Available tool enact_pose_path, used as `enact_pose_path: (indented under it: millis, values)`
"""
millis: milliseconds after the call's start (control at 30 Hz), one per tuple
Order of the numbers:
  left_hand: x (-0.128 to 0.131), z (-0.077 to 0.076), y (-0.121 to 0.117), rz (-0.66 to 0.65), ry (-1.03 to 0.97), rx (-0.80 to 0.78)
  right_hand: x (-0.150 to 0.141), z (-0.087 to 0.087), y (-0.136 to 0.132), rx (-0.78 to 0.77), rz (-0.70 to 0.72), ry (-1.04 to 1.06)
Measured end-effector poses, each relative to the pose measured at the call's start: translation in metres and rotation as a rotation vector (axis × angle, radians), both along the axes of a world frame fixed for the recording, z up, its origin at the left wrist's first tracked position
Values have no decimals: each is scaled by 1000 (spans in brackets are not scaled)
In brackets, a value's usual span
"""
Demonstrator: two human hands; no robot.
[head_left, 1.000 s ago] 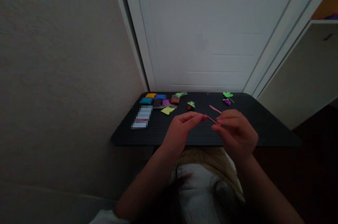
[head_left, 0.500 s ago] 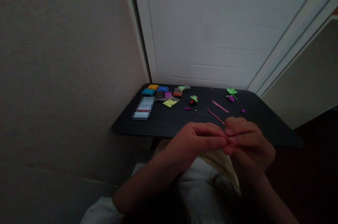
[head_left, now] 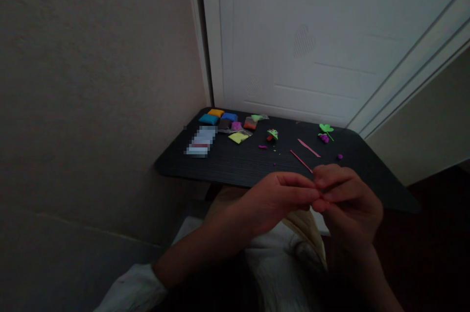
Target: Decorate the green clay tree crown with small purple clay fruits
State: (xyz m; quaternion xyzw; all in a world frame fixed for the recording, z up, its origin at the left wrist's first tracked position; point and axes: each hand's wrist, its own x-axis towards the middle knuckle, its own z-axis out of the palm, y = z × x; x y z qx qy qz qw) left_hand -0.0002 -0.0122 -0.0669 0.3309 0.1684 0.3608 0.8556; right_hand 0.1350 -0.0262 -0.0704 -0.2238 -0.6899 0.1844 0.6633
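Note:
My left hand (head_left: pixel 282 199) and my right hand (head_left: pixel 348 202) meet fingertip to fingertip above the near edge of the dark table (head_left: pixel 220 162). Both are closed in a pinch, and whatever lies between the fingers is hidden or too small to name. Just beyond them lies a thin pink modelling stick (head_left: pixel 301 160), with a pink clay knife (head_left: pixel 308 147) behind it. A small purple clay ball (head_left: pixel 340 156) rests to the right. Near the table's middle are a purple clay roll (head_left: pixel 262 147) and a small clay mushroom (head_left: pixel 272 134) with a spotted green cap and red stem.
Several clay packets, among them a teal one (head_left: pixel 208 119) and a yellow one (head_left: pixel 239 137), lie at the back left by a blurred-out pale object (head_left: pixel 201 141). Purple clay balls (head_left: pixel 323 138) and a green leaf shape (head_left: pixel 326 129) lie at the back right. A white door (head_left: pixel 293 23) stands behind.
The head view has tilted and shifted slightly, so the table sits a little differently. My hands stay pinched together in nearly the same pose.

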Motion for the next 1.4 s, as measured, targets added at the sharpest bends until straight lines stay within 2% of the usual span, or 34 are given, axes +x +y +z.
enact_pose_path:
  millis: [67, 167, 267, 400, 500, 667, 800, 967, 1133, 1233, 1300, 1400]
  values:
    - [1, -2, 0, 7, -15, -9, -2, 0, -1, 6, -36, 4]
    - [-2, -1, -1, 20, 32, 78, -3, 0, -2, 17, -68, 5]
    - [-9, 6, -5, 96, 164, 277, 0, -1, -3, 64, -122, -88]
    - [-19, 18, -11, 235, 434, 579, 7, -1, -2, 161, -169, -303]
    - [-25, 20, -9, 243, 525, 705, 11, 1, -2, 178, -145, -397]
    - [-26, 12, -2, 176, 397, 613, 11, 3, -5, 74, -91, -424]
    - [-24, 8, 0, 217, 307, 513, 10, 3, -8, 12, -118, -402]
    - [-21, 8, -1, 277, 270, 494, 8, 4, -14, -7, -199, -278]
    - [-18, 6, 2, 279, 141, 393, 9, 2, -13, -44, -178, -193]
    - [-19, 3, 5, 227, 5, 251, 14, -13, 6, -170, -166, -62]
    - [-20, 2, 7, 173, -102, 124, 18, -31, 27, -366, -184, 62]
    - [-21, 0, 8, 99, -229, -18, 23, -61, 60, -549, -201, 62]
